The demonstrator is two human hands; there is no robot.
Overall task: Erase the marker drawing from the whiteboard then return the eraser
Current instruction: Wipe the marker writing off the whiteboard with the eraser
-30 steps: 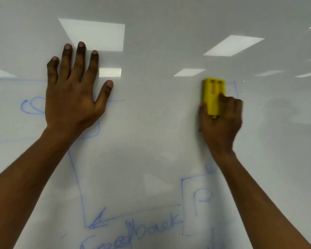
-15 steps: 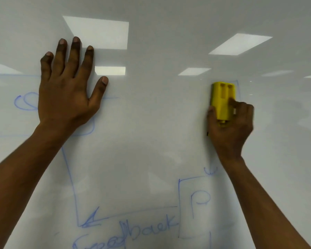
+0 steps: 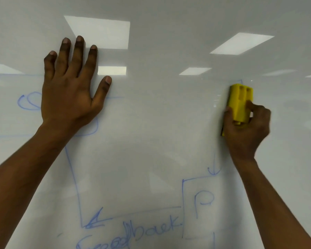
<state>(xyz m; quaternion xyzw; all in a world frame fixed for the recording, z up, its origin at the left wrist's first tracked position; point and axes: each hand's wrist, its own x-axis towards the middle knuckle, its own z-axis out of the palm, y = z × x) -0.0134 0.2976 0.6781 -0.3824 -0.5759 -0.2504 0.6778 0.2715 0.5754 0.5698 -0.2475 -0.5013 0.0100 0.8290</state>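
Observation:
A glossy whiteboard (image 3: 160, 123) fills the view, with a blue marker drawing (image 3: 151, 229) on it: boxes, arrows, the word "feedback" and a letter P at the bottom. My right hand (image 3: 246, 130) grips a yellow eraser (image 3: 240, 103) and holds it against the board at the right, just below a faint blue corner line. My left hand (image 3: 70, 90) lies flat on the board at the upper left with fingers spread, covering part of a blue box and scribble.
Ceiling lights (image 3: 101, 31) reflect in the board's upper part. Blue lines run down from under my left hand to an arrowhead (image 3: 95, 221). A small down arrow (image 3: 213, 169) sits beside my right wrist.
My right hand has slid the eraser to the right and a little down across the board. My left hand stays flat in place.

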